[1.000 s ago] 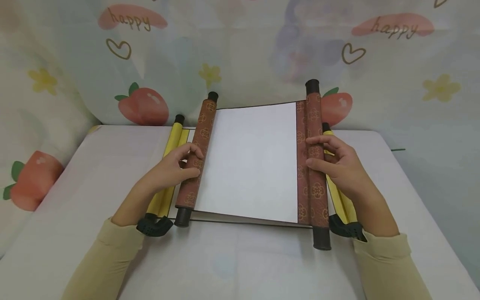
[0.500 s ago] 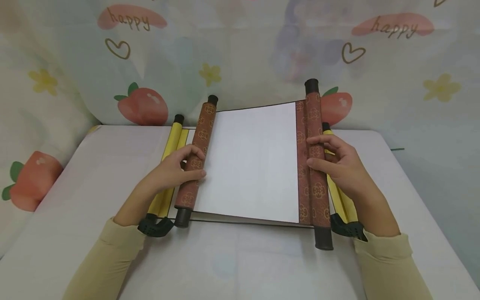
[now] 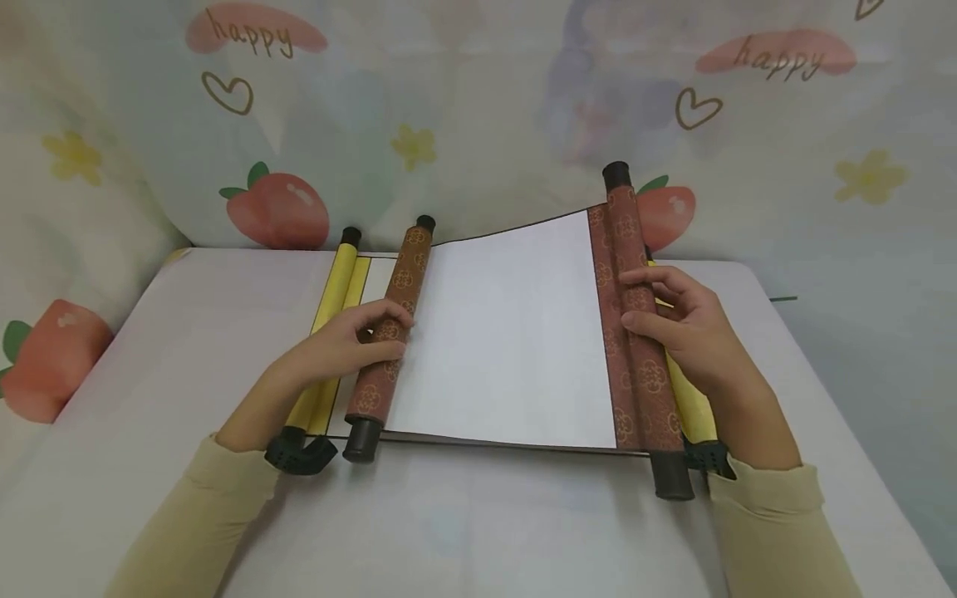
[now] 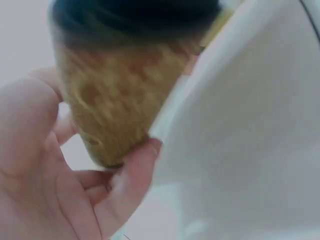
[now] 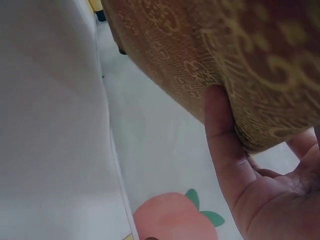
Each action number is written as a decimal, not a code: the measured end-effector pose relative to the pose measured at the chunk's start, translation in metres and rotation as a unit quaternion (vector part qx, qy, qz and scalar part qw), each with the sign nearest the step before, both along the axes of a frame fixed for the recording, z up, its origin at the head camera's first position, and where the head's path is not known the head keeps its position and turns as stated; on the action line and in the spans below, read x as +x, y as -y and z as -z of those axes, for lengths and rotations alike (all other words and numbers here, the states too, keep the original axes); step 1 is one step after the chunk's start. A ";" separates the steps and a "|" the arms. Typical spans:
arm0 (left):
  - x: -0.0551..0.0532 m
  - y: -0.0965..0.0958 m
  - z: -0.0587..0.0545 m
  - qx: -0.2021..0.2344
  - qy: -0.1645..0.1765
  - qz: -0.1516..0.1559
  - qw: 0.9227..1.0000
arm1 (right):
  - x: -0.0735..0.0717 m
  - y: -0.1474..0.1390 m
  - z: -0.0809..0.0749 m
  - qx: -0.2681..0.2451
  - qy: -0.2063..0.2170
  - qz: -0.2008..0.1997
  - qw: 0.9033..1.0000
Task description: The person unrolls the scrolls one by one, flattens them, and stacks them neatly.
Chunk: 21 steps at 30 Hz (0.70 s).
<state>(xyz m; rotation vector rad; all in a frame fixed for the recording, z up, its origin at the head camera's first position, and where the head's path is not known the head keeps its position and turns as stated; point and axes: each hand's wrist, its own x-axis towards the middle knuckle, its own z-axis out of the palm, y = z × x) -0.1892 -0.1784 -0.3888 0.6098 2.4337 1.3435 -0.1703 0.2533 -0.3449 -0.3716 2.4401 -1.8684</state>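
A scroll with brown-red, gold-patterned rollers is spread partly open in the head view, its blank white sheet [image 3: 508,340] stretched between them. My left hand [image 3: 336,342] grips the left roller [image 3: 404,278], thumb and fingers around its middle. On the other side my right hand [image 3: 695,336] holds the right roller [image 3: 658,378] the same way. That right roller leans, its upper end raised against the backdrop. Beneath lies a second scroll with yellow rollers [image 3: 335,299], mostly covered by the first. Both wrist views show patterned roller cloth [image 4: 120,95] between thumb and fingers.
A white-covered table [image 3: 478,531] carries both scrolls. Behind it hangs a printed backdrop [image 3: 493,108] with peaches, flowers and hearts. A dark strap device [image 3: 301,453] sits on the left wrist, and another [image 3: 710,458] on the right.
The left roller's upper end has come down. The right roller's lower end has swung right, covering more of the yellow roller there. Both hands keep their hold.
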 end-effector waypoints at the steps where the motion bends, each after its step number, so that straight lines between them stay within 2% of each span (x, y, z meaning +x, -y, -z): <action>1: 0.000 0.001 0.001 0.004 0.006 0.005 1.000 | 0.000 -0.001 0.000 0.013 0.003 0.003 1.000; 5: 0.002 0.006 0.001 0.012 0.025 0.010 1.000 | 0.002 -0.003 0.000 0.086 0.021 0.015 0.996; 7: 0.005 0.009 0.001 0.011 0.021 0.007 1.000 | 0.004 -0.004 -0.001 0.103 0.028 0.017 0.994; 14: 0.013 0.013 -0.003 -0.030 -0.018 -0.009 0.999 | 0.010 -0.006 -0.004 0.101 0.005 0.002 0.995; 21: 0.018 0.017 -0.005 -0.031 -0.018 -0.029 0.999 | 0.012 -0.005 -0.007 0.106 -0.006 -0.002 0.994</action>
